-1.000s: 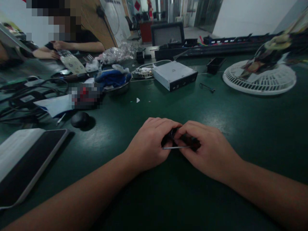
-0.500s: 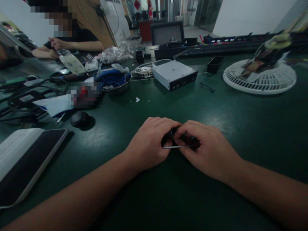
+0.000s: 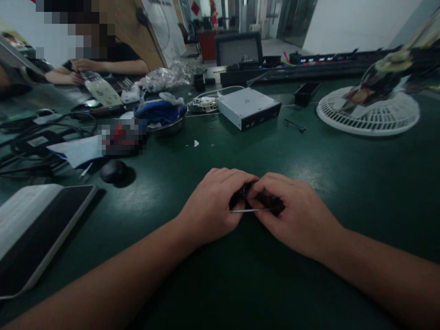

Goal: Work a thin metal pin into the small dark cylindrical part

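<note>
My left hand (image 3: 213,204) and my right hand (image 3: 299,213) meet over the green table, fingertips almost touching. A screwdriver (image 3: 253,210) is tucked in my right hand: its thin metal shaft points left toward my left thumb, and its dark reddish handle is mostly hidden in the palm. Curled fingers of my left hand close round a small black part (image 3: 244,189), largely covered and too dark to name. The right thumb and index finger pinch close to that part; whether they hold something small as well, I cannot tell.
Ahead lies a silver optical drive (image 3: 249,105), with a small black tool (image 3: 294,125) beside it. A white fan grille (image 3: 364,130) stands right. Leftward are a black round object (image 3: 114,171), a tablet-like device (image 3: 44,233), cables and a metal bowl (image 3: 168,127). Another person sits far left.
Both hands keep nearly the same pose and grip. The view shifts very slightly; the person across the table has lowered a hand a little.
</note>
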The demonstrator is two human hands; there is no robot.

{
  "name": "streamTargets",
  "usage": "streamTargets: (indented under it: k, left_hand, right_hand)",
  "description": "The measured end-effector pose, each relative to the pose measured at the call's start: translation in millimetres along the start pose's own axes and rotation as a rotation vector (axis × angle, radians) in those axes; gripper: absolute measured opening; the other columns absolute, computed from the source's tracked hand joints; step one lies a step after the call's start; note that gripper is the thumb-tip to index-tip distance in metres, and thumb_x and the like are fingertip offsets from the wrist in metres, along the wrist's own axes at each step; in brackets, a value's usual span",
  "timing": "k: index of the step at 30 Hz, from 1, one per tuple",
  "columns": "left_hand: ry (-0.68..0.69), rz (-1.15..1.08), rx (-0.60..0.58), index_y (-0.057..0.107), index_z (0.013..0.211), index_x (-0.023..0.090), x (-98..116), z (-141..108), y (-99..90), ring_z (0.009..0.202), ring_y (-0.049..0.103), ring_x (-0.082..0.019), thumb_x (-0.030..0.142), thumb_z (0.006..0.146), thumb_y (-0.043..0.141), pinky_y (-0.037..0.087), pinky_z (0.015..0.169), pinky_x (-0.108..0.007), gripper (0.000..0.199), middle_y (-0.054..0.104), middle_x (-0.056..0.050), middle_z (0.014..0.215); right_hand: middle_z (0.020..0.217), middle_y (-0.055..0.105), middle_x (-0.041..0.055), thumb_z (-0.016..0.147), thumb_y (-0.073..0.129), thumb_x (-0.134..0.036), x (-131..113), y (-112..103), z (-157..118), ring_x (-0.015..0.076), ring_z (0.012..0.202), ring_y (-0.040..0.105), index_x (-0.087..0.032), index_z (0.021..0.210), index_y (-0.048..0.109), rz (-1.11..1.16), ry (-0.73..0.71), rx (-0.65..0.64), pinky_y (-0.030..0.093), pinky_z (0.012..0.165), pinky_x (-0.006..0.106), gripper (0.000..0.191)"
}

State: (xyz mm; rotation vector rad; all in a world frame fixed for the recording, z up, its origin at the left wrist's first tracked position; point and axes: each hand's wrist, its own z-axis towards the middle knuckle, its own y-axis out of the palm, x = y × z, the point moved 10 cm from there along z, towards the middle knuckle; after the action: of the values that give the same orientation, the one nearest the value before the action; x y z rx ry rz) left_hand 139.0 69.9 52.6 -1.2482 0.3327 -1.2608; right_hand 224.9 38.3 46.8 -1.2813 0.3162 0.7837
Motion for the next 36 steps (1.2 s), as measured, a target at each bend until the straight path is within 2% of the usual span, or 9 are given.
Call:
streamTargets:
  k: [7, 16, 25, 30, 36]
  left_hand:
    - [-0.005, 0.013, 0.026, 0.062, 0.111, 0.019, 0.6, -0.2, -2.5, 0.098, 0.065, -0.021, 0.012, 0.082, 0.066, 0.048, 0.086, -0.039, 0.03, 0.073, -0.004, 0.108]
    - [0.034, -0.002, 0.039, 0.061, 0.116, 0.019, 4.7, -2.0, -4.1, 0.099, 0.066, -0.022, 0.009, 0.081, 0.065, 0.051, 0.087, -0.04, 0.037, 0.073, -0.004, 0.108]
    - [0.087, 0.019, 0.122, 0.058, 0.123, 0.017, 11.1, -4.3, -12.5, 0.1, 0.066, -0.019, 0.008, 0.081, 0.066, 0.053, 0.09, -0.036, 0.043, 0.072, -0.005, 0.112]
    - [0.026, 0.067, 0.186, 0.06, 0.119, 0.019, 7.0, -5.3, -17.2, 0.099, 0.068, -0.021, 0.011, 0.083, 0.065, 0.054, 0.087, -0.038, 0.038, 0.073, -0.006, 0.109]
    - [-0.091, 0.092, 0.259, 0.063, 0.111, 0.02, -4.0, -6.7, -26.8, 0.095, 0.068, -0.021, 0.006, 0.078, 0.067, 0.054, 0.088, -0.038, 0.036, 0.073, -0.003, 0.104]
  right_hand:
    - [0.093, 0.067, -0.0012, 0.085, 0.067, -0.01, 2.3, -1.1, -0.9, 0.0138, 0.076, 0.062, -0.023, 0.1, 0.064, 0.02, -0.001, 0.026, 0.048, 0.066, 0.027, 0.019]
    - [0.089, 0.066, -0.0018, 0.083, 0.07, -0.007, 4.9, -8.5, 0.4, 0.0135, 0.076, 0.062, -0.022, 0.09, 0.066, 0.015, 0.014, 0.088, 0.049, 0.069, 0.027, 0.018]
    - [0.088, 0.066, -0.0008, 0.086, 0.071, -0.016, 11.3, -10.8, 0.1, 0.0136, 0.074, 0.062, -0.022, 0.089, 0.067, 0.059, 0.078, 0.118, 0.048, 0.062, 0.026, 0.009]
    - [0.094, 0.066, 0.0007, 0.086, 0.068, -0.017, 11.0, -9.6, -0.3, 0.0136, 0.072, 0.061, -0.022, 0.096, 0.066, 0.064, 0.1, 0.103, 0.049, 0.061, 0.027, 0.011]
    - [0.101, 0.064, 0.0025, 0.086, 0.066, -0.016, 10.5, -12.4, -0.1, 0.0142, 0.074, 0.061, -0.023, 0.1, 0.065, 0.052, 0.09, 0.137, 0.049, 0.061, 0.027, 0.016]
